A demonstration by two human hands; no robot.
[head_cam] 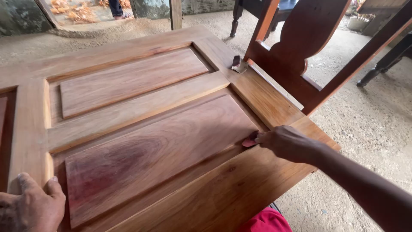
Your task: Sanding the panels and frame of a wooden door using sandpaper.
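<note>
Head view, looking down at a wooden panelled door (pixel 141 129) lying flat, grain visible, reddish-brown finish darker on the large lower panel (pixel 159 154). Right hand (pixel 286 143) reaches in from the right edge of the frame, arm extended across the door's corner; fingers pinched around a small reddish pad (pixel 249 141), likely sandpaper or cloth, pressed into the groove at the right end of the lower panel, where the panel meets the frame rail. Pad mostly hidden by the fingers; only its left tip shows. Left hand (pixel 31 204) at bottom left, laid flat on the door's frame beside the lower panel's left end, fingers loosely spread, gripping nothing, thumb resting on the wood. Upper panel (pixel 133 79) lighter in tone, untouched. A folded scrap (pixel 238 64), dark and pale, lies on the door's far right corner, well apart from both hands. A dark-stained wooden chair frame (pixel 300 51) stands just beyond that corner, touching or nearly touching the door's edge; cannot tell which. Red cloth (pixel 266 221) shows below the door's near edge. Floor (pixel 369 124) is rough concrete. Another person's feet (pixel 116 10) visible far off at top, by scattered leaves.
</note>
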